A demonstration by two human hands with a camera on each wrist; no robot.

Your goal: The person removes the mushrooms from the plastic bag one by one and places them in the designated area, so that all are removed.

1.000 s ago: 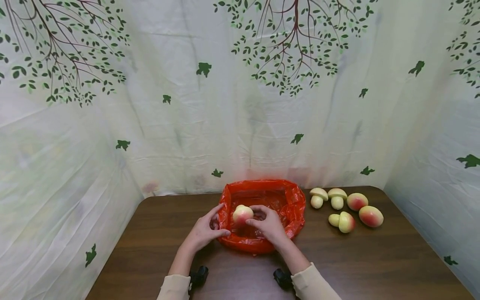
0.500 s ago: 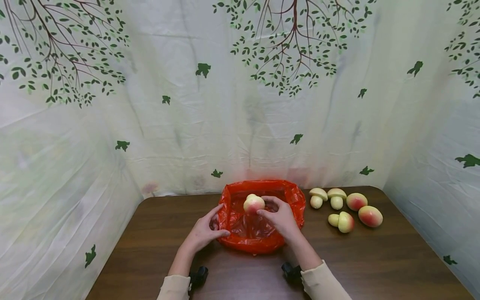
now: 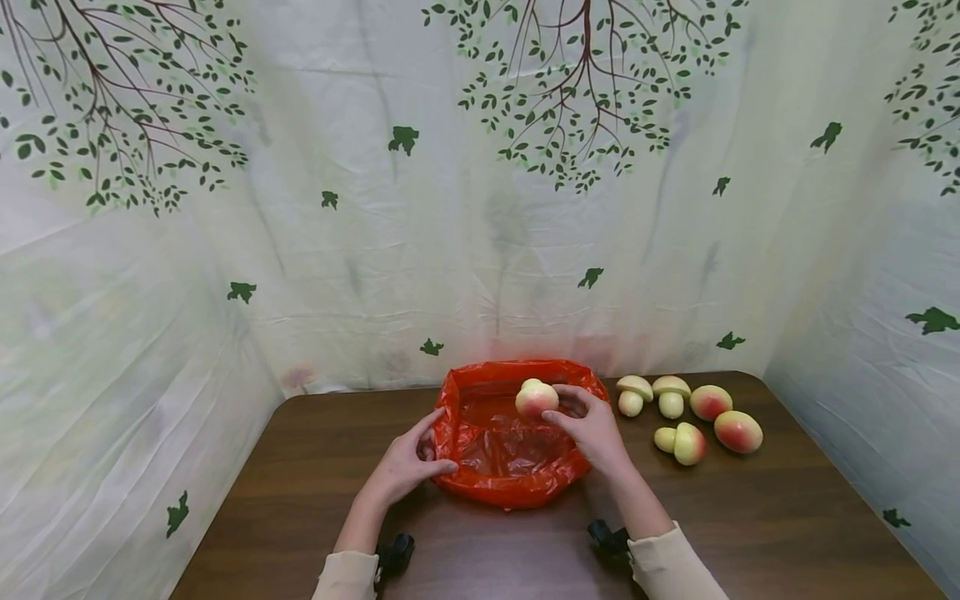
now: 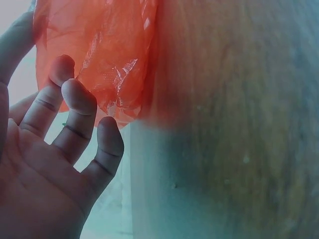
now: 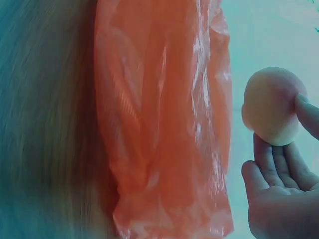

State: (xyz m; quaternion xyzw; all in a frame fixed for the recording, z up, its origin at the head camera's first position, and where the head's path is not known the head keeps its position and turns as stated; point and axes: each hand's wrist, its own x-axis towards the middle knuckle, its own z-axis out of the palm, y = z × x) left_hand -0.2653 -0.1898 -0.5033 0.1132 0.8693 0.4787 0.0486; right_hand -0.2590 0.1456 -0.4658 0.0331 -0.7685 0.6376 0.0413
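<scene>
In the head view a red plastic bag (image 3: 480, 492) stands wide open on the table. My left hand (image 3: 405, 462) holds its left rim, thumb toward the front and index finger farther back. The left wrist view shows several curved fingers of that hand beside the bag's side (image 4: 99, 55). My right hand (image 3: 596, 433) pinches a yellow-and-pink toy mushroom (image 3: 536, 400) between thumb and fingers, above the right part of the bag's mouth. In the right wrist view the rounded mushroom (image 5: 274, 102) sits at the fingertips, beyond the bag's edge.
Right of the bag lie pale toy mushrooms (image 3: 632, 396), a yellow-and-pink one on its side (image 3: 688, 444) and two rounded pink-and-yellow pieces (image 3: 738, 432). Behind the brown table (image 3: 322, 433) hangs a leaf-print cloth (image 3: 480, 250).
My right hand has moved right and slightly away from me with the toy mushroom, from the bag's left part to its right part. The left hand stays at the rim.
</scene>
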